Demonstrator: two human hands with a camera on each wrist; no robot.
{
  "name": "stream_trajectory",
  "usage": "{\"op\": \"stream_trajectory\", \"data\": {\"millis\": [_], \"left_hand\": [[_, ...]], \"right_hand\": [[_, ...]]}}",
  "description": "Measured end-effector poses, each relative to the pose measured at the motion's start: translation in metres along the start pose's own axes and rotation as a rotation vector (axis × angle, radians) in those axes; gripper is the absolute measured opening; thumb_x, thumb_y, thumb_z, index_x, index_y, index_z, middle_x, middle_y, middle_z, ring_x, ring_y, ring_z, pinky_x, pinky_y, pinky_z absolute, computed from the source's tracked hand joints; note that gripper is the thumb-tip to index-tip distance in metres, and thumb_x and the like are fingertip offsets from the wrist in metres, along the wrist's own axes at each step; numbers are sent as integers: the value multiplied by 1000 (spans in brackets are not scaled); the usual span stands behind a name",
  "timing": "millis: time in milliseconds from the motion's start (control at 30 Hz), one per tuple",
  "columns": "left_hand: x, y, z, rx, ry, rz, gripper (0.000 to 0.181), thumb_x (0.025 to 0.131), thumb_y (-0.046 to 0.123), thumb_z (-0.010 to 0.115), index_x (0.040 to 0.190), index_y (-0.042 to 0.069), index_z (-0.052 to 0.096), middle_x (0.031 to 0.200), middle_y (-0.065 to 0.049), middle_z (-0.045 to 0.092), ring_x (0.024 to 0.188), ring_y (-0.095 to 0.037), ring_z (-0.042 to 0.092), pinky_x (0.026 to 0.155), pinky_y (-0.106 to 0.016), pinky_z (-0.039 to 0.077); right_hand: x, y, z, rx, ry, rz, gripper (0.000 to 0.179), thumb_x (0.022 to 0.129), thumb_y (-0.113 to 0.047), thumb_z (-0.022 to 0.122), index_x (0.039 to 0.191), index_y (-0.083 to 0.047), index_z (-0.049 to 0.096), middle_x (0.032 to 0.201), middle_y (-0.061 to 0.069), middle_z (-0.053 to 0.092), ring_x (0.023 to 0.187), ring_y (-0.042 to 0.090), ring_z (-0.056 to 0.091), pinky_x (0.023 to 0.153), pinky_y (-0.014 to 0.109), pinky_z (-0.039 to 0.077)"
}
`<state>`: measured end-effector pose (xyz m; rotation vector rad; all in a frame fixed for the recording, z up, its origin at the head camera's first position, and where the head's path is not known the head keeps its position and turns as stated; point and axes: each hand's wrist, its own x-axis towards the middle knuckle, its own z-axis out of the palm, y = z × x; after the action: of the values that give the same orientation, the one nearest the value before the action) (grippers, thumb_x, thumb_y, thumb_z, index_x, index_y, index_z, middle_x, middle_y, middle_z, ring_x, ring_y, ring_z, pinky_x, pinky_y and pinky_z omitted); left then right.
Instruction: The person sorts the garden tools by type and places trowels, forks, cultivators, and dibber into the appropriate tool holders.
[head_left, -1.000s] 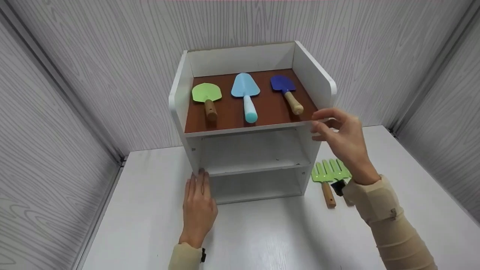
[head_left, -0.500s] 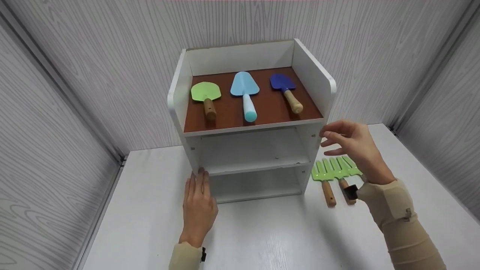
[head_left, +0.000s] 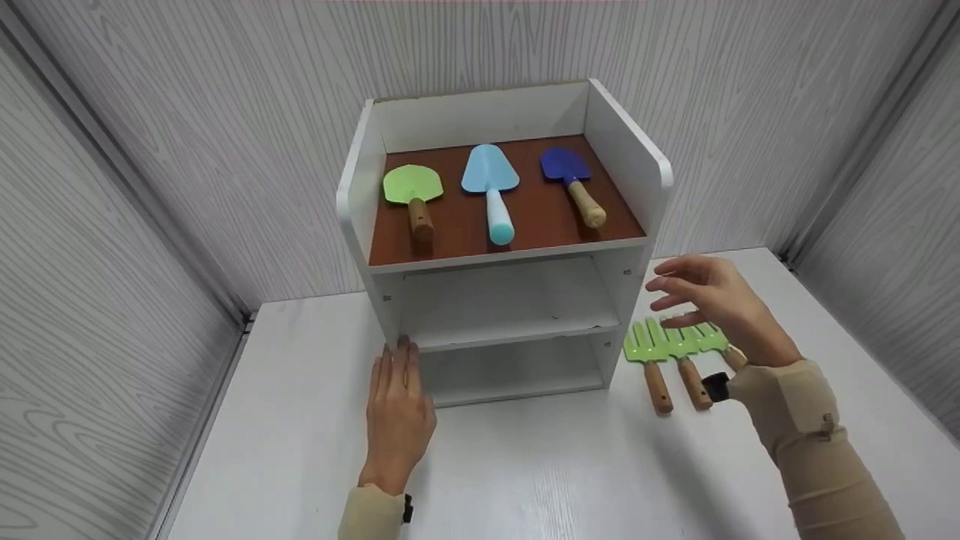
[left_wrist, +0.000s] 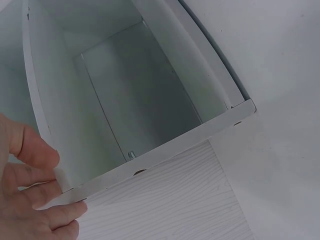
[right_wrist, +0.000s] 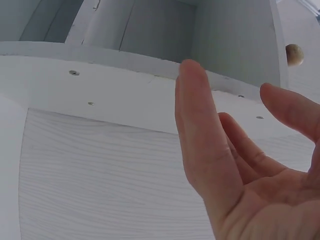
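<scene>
A white shelf unit point(head_left: 506, 339) stands on the table with three trowels on its brown top: a light green trowel point(head_left: 413, 185), a light blue trowel point(head_left: 490, 169) and a dark blue trowel point(head_left: 565, 164). My left hand point(head_left: 400, 424) touches the front edge of the unit's left side panel with extended fingers, at middle-shelf height; the left wrist view shows the fingertips point(left_wrist: 70, 212) at this edge. My right hand point(head_left: 720, 300) hovers, holding nothing, off the unit's right side, fingers loosely bent and thumb apart. Below it lie green hand forks point(head_left: 645, 346) with wooden handles, partly covered by the hand.
Two lower compartments of the unit face me, divided by a middle shelf point(head_left: 517, 339). The white table point(head_left: 300, 420) extends around the unit. Grey wood-grain panels point(head_left: 480, 45) rise behind and on both sides.
My right hand has moved from the unit's upper right front corner rightward and down, away from it, revealing more of the forks. The left hand stays put.
</scene>
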<state>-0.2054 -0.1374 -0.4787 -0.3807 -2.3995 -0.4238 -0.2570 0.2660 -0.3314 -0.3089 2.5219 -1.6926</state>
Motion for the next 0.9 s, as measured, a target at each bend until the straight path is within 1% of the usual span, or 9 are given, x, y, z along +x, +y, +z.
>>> {"op": "stream_trajectory", "data": {"millis": [167,333,533,700,767,900], "left_hand": [[0,1,-2,10,-12,3,65,82,-7,73,140,-18,45,145,-34,46,132,-53,45,113,-59,35],[1,0,-1,10,9,17,66,80,-8,75,139,-18,46,144,-34,47,131,-53,47,112,-59,36],[1,-1,0,3,34,25,63,81,-9,70,138,-19,47,143,-34,48,130,-53,47,111,-59,37],[0,-1,0,0,16,17,63,81,-10,70,139,-18,46,144,-33,48,131,-53,47,112,-59,36],[1,-1,0,1,8,12,63,81,-10,70,139,-18,46,144,-33,48,131,-53,47,112,-59,35],[0,-1,0,4,13,13,59,83,-9,67,138,-18,47,143,-34,48,130,-53,47,112,-59,36]], "right_hand": [[0,15,-9,2,-90,81,54,106,-22,54,145,12,39,136,32,54,100,15,70,81,39,61],[3,27,-16,24,-166,152,61,105,-24,57,150,10,34,144,31,48,110,21,68,86,43,60],[7,37,-22,52,-200,202,60,105,-23,55,150,11,33,145,31,47,115,25,66,88,47,58],[9,48,-25,88,-222,240,58,106,-18,52,150,13,31,145,30,49,115,27,67,90,48,57],[9,55,-26,104,-228,255,58,106,-17,51,150,14,29,144,30,49,112,25,68,91,49,57],[9,67,-30,136,-232,285,61,105,-17,53,150,15,27,145,29,49,112,25,68,90,48,57]]}}
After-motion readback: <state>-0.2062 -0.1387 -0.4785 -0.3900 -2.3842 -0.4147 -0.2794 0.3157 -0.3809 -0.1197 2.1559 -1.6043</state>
